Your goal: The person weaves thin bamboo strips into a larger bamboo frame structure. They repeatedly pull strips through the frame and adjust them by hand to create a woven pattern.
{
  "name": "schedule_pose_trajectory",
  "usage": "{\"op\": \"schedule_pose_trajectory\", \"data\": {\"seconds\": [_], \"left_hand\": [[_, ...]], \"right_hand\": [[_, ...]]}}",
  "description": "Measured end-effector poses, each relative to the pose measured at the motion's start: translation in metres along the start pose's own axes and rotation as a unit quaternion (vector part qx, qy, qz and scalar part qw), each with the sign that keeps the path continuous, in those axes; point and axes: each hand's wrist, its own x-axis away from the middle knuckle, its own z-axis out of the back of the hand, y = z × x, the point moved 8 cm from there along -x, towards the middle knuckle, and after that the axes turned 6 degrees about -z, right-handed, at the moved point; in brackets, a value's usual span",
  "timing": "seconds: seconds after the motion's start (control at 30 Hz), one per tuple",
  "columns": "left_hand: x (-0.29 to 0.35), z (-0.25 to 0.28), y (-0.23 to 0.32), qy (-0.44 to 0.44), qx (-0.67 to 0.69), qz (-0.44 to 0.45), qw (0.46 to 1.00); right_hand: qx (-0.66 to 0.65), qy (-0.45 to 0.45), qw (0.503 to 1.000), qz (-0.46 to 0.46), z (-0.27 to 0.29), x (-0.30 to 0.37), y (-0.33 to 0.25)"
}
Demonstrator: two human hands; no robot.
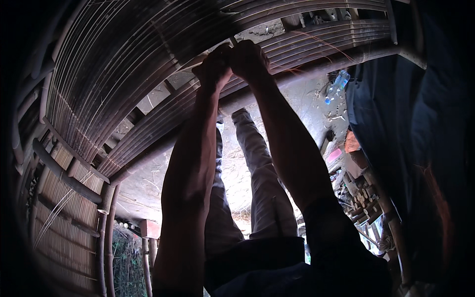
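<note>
Both my arms reach forward over a platform of long, thin bamboo slats (114,74). My left hand (213,69) is closed in a fist just above a gap between the slats. Pressed against its right side is my right hand (247,60), also closed. A short, thin tip pokes up above the two fists; the rest of what they grip is hidden by fingers and shadow. A thick round pole (316,62) forms the platform's near edge. Loose reddish strands (324,44) lie over the slats to the right of my hands.
A clear plastic bottle (338,86) lies on the ground beyond the pole, at the right. Dark blue cloth (396,123) hangs along the right side. Cut wood (363,203) is piled lower right. A slatted bamboo panel (69,222) stands at the left.
</note>
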Motion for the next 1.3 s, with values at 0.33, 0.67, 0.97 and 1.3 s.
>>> {"op": "schedule_pose_trajectory", "data": {"seconds": [0.33,0.67,0.97,1.3], "left_hand": [[-0.037,-0.062,-0.032,-0.021,0.315,0.215,0.924],[0.049,0.059,-0.002,0.207,0.59,0.056,0.778],[0.196,0.287,0.065,0.156,0.046,-0.018,0.987],[0.074,0.093,0.03,0.015,0.084,-0.048,0.995]], "right_hand": [[-0.306,-0.245,0.913,-0.114,-0.016,-0.009,0.017],[-0.36,-0.261,0.894,0.047,0.09,0.076,0.035],[-0.272,-0.114,0.896,0.331,0.028,0.111,-0.015],[-0.523,0.246,0.637,-0.51,0.089,0.437,0.625]]}}
